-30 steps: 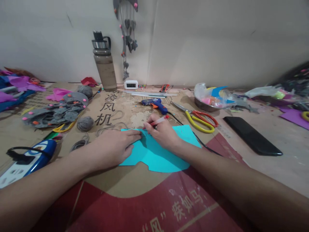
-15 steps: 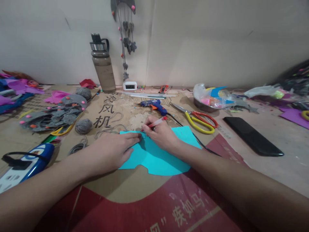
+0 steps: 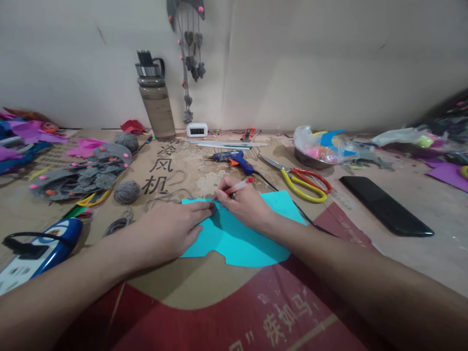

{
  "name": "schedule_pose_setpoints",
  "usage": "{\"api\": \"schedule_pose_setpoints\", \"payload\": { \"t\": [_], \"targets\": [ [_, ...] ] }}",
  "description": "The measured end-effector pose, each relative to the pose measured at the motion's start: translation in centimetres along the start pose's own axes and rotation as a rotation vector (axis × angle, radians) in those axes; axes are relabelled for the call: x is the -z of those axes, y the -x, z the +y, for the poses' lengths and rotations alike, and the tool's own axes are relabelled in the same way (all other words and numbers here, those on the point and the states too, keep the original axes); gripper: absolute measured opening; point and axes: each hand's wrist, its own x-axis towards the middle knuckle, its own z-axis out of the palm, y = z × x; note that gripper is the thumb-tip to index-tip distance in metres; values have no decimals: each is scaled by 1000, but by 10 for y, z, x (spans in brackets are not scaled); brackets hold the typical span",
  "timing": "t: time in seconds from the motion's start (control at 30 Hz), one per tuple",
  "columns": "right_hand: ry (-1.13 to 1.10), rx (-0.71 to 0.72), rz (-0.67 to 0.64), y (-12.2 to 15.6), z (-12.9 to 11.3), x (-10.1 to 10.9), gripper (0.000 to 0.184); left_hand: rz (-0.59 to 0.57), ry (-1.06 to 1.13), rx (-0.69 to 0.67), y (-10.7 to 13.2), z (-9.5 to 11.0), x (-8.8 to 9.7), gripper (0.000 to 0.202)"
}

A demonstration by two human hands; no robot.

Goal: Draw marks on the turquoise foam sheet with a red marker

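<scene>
A turquoise sheet with a notch in its near edge lies flat on the printed cardboard in front of me. My left hand rests on the sheet's left part, fingers stretched out and pointing right. In my right hand is a pen with a red end and a pale barrel, its tip down at the sheet's far edge. The tip sits close to my left fingertips. A small drawn outline shows on the sheet beside them.
Beyond the sheet lie a blue glue gun and scissors. A black phone is at right, a metal bowl behind it. At left are grey yarn, felt pieces and a power strip. A bottle stands by the wall.
Hardly anything differs. The pen and both hands stay almost in place at the sheet's far edge, and the whole view has shifted slightly.
</scene>
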Motion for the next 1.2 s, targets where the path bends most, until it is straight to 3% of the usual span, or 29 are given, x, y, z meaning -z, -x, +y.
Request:
{"api": "schedule_pose_setpoints", "payload": {
  "t": [0.3, 0.57, 0.7, 0.9, 1.2],
  "targets": [
    [-34, 7, 5, -1, 2, -2, 13, -16, 26, 7, 0, 1, 1, 44],
    [-263, 80, 210, 1, 5, 0, 13, 14, 81, -34, 0, 0, 3, 42],
    [-91, 240, 108, 4, 6, 4, 17, 10, 73, -38, 1, 2, 8, 43],
    [97, 183, 32, 2, 2, 4, 22, 4, 72, -52, 4, 4, 10, 43],
    [94, 154, 7, 1, 5, 1, 18, 49, 82, -72, 7, 3, 8, 46]
  ]
}}
